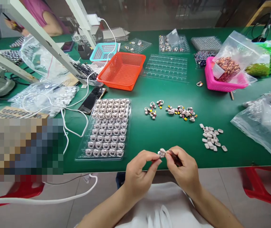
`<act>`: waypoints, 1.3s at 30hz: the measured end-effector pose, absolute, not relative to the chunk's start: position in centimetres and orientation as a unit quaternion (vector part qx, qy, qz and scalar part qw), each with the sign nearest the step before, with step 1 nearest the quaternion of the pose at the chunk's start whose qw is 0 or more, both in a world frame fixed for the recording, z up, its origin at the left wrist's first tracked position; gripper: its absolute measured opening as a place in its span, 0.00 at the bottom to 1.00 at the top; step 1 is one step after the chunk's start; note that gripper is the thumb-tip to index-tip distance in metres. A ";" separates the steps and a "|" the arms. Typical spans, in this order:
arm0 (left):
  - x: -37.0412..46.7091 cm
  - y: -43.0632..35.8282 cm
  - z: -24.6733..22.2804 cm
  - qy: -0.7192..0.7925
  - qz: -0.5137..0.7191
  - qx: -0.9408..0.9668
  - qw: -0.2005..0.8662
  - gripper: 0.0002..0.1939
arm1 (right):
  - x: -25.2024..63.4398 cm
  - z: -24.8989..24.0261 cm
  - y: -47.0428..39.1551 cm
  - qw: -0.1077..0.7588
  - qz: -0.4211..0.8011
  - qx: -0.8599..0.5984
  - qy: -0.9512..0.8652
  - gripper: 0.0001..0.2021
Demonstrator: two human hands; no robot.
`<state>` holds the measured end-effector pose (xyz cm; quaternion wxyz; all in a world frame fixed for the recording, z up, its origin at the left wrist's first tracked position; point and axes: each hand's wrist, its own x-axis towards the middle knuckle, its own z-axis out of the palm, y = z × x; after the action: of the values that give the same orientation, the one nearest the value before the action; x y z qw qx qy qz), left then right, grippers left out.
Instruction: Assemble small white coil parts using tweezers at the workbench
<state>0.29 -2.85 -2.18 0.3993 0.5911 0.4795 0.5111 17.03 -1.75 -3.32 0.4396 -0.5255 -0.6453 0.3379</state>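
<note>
A small white and silvery part (161,153) is held between both hands at the table's front edge. My left hand (142,171) pinches its left side with thumb and index finger. My right hand (183,169) pinches its right side; a dark brown thing (174,157), too unclear to name, shows under its fingers. Beyond the hands lie small wired assemblies with yellow tabs (183,113) and a smaller group of them (152,110). Loose whitish caps (210,138) lie to the right. On the left stands a clear tray (106,128) filled with rows of rounded pale parts.
An orange basket (123,71), a blue basket (104,51), a pink basket (225,83) with bagged coppery parts and an unfilled clear tray (166,68) stand farther back. A phone (92,100) and white cables lie left. Plastic bags (266,123) lie right. Another person's arm (51,23) shows back left.
</note>
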 end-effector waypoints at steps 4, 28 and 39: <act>0.8 -3.5 -1.8 0.498 0.463 0.455 0.575 0.03 | 17.3 -3.5 -1.6 0.484 0.377 -0.491 -0.619 0.05; -0.1 -1.8 -2.5 0.449 0.447 0.403 0.660 0.06 | 18.2 -3.1 -0.9 0.442 0.357 -0.364 -0.738 0.16; -1.4 -0.4 -1.0 0.483 0.406 0.508 0.587 0.06 | 18.3 -2.0 -0.5 0.337 0.483 -0.454 -0.669 0.05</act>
<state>-1.37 -0.43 -0.96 0.5866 0.5079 0.4827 0.4062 18.32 -0.53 -2.01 0.3369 -0.4544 -0.6686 0.4828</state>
